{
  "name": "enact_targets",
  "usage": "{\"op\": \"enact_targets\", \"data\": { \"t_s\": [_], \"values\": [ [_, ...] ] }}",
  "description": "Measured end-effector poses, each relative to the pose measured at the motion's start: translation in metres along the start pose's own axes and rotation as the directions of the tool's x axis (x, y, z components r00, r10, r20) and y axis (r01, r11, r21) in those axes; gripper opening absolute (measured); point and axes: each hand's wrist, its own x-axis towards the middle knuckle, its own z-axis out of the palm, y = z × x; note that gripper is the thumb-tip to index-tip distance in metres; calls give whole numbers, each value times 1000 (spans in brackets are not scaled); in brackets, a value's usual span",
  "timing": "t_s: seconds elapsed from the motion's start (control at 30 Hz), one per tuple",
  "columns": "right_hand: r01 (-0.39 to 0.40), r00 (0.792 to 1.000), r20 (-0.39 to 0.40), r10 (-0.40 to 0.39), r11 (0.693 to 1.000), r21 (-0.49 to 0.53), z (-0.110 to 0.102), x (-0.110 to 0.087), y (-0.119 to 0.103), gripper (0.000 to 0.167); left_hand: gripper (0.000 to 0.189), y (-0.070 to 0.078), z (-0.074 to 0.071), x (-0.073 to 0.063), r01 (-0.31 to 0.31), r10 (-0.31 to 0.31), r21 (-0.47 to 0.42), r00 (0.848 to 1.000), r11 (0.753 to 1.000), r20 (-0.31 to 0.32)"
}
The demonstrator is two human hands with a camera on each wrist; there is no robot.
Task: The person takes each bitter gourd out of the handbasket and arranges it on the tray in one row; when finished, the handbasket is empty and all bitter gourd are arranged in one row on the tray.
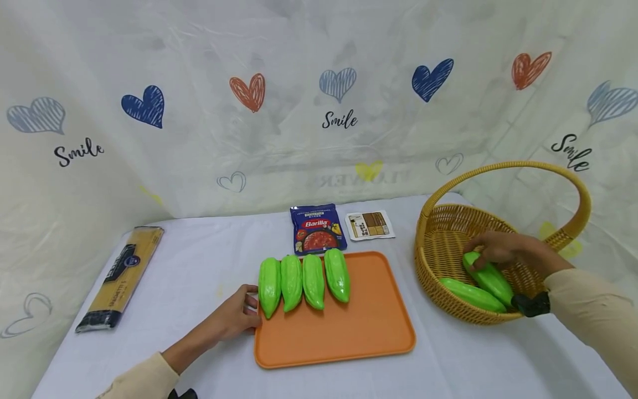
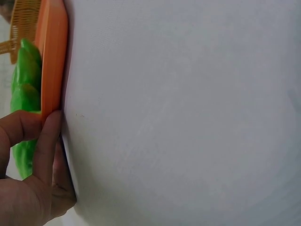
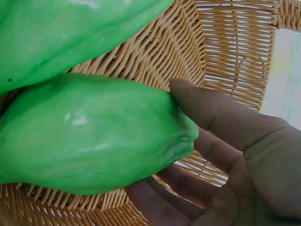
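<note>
In the head view my left hand [image 1: 238,317] holds the left rim of an orange tray [image 1: 369,310]. The left wrist view shows its fingers [image 2: 46,146] pinching the rim [image 2: 52,61]. Several long, glossy green fruits [image 1: 313,281] with pointed tips lie side by side on the tray's far half. At the right, my right hand [image 1: 503,252] reaches into a wicker basket [image 1: 423,266] and grips the blunt end of a green fruit [image 3: 94,134], thumb on top and fingers beneath. Another green fruit [image 1: 472,295] lies beside it in the basket.
Behind the tray lie a blue Barilla sauce pouch [image 1: 318,228] and a small white-and-brown packet [image 1: 370,225]. A spaghetti pack [image 1: 121,280] lies at the far left. The basket's tall handle [image 1: 508,165] arches over its opening. A white cloth covers the table [image 1: 214,249].
</note>
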Motion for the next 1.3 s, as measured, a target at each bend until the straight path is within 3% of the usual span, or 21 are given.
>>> {"op": "enact_targets", "data": {
  "t_s": [0.2, 0.33, 0.6, 0.93, 1.3],
  "values": [
    [75, 995, -52, -84, 985, -154, -2, 3, -2, 66, 74, 0, 0, 1, 1, -1, 2, 1000, 1000, -3],
    [99, 988, -100, -122, 974, -203, -2, 4, -6, 65, 75, -1, 1, 1, 2, -2, 2, 1000, 1000, -1],
    [109, 967, -207, -151, 974, -200, 5, 6, -15, 68, 76, -5, 1, -2, 31, -31, 1, 999, 1000, -12],
    [113, 920, -344, -190, 967, -230, 3, 4, -18, 64, 75, 0, 1, 5, 39, -39, 9, 999, 999, -14],
    [110, 872, -453, -183, 977, -184, -2, -14, -28, 65, 76, 0, -1, 4, 12, -12, 10, 1000, 1000, 7]
  ]
}}
